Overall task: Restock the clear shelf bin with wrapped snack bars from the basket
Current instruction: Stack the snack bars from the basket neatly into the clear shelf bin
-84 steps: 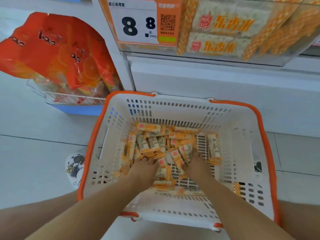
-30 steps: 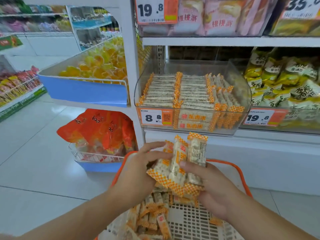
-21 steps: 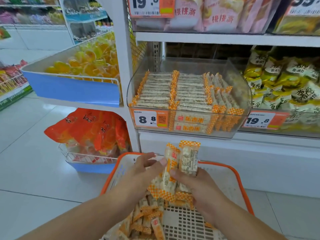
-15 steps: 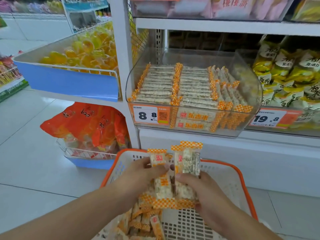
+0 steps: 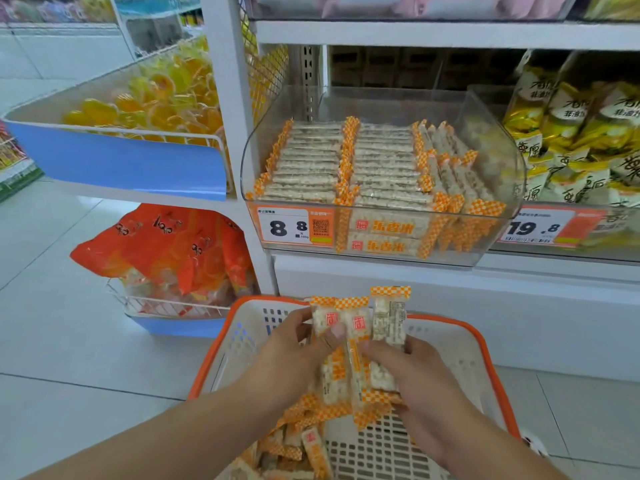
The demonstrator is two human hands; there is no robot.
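Observation:
A bunch of wrapped snack bars [image 5: 360,344], pale with orange checked ends, stands upright above the basket, held between both hands. My left hand [image 5: 291,355] grips the bunch from the left, thumb across the front. My right hand [image 5: 415,372] holds it from the right and below. The white basket with an orange rim [image 5: 485,344] sits below, with several loose bars [image 5: 301,445] in its left part. The clear shelf bin [image 5: 495,140] is ahead on the shelf, filled with neat rows of the same bars.
A white shelf post [image 5: 228,109] stands left of the bin. A blue-fronted tray of yellow sweets [image 5: 138,161] is at upper left, orange bags [image 5: 166,251] in a wire rack below it. Yellow-white packets [image 5: 575,133] fill the shelf at right. White floor tiles lie at left.
Both hands lifted a bunch of bars out of the basket and have been evening it up. In the last half second a left-hand bar joined the bunch, tops now nearly level.

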